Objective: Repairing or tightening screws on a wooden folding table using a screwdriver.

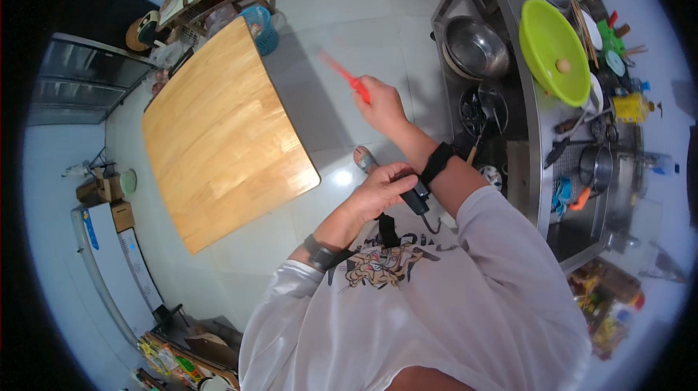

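My right hand (384, 106) is closed round the handle of a slim red tool (359, 88). Its far end points up and left and is smeared by motion, so I cannot tell its kind. Across the front of me, my left hand (382, 191) grips a small black box-shaped device (416, 198) beside my right forearm, with a thin cable hanging from it. A black strap (438, 162) circles my right wrist, and another black band (320, 253) with a device is on my left wrist. Both hands are above the floor, right of the wooden table (225, 136).
Along the right runs a steel counter (534, 144) with a lime-green bowl (556, 53) holding a small round thing. Steel bowls (476, 48) stand on its lower shelf. Behind the table is a blue basket (265, 34). My foot (363, 158) is below my hands.
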The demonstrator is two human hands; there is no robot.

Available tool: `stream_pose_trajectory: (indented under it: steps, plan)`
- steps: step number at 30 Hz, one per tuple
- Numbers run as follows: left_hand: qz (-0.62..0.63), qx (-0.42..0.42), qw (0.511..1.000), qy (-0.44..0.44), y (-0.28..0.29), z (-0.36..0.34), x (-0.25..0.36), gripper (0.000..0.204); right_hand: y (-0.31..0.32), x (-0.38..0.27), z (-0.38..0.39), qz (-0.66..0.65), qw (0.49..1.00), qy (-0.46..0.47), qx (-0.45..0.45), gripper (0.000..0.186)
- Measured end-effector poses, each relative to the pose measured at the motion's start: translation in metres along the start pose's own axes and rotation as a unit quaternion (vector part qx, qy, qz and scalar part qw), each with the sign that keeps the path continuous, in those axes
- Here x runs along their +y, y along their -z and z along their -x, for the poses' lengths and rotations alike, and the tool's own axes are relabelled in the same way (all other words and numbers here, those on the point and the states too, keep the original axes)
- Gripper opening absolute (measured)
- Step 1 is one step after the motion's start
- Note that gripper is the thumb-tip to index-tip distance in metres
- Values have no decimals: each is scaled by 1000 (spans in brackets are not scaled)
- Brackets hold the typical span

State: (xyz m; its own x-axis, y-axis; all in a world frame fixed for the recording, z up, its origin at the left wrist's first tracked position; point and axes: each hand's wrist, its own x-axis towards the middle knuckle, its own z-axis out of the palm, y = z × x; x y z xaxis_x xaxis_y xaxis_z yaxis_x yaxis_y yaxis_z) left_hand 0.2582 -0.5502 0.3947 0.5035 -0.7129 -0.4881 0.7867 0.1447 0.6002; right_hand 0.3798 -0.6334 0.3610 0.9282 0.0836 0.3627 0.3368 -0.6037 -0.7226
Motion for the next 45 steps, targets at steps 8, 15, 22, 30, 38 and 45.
stream_pose_trajectory:
  steps: [8, 15, 22, 30, 38, 45]
  plan:
    - [179, 39, 981, -62, 65, -31, 65, 35, -57, 9, -73, 101, 931, 273, -220, 13]
    - [206, 73, 968, -126, 109, -27, 103, 48, -130, -8, -135, -158, 956, -83, -235, 19]
    - [246, 325, 897, -170, 196, -16, 92, 48, -188, 46, -170, -129, 919, -118, -354, 17]
    - [370, 518, 749, -187, 251, -37, 55, 35, -213, 142, -203, -165, 768, -352, -509, 13]
    - [648, 499, 488, -305, 297, -103, -28, 64, -278, 163, -218, -269, 675, -427, -538, 13]
    - [728, 442, 209, -481, 301, -81, -133, 45, -390, 136, -236, -279, 762, -384, -440, 14]
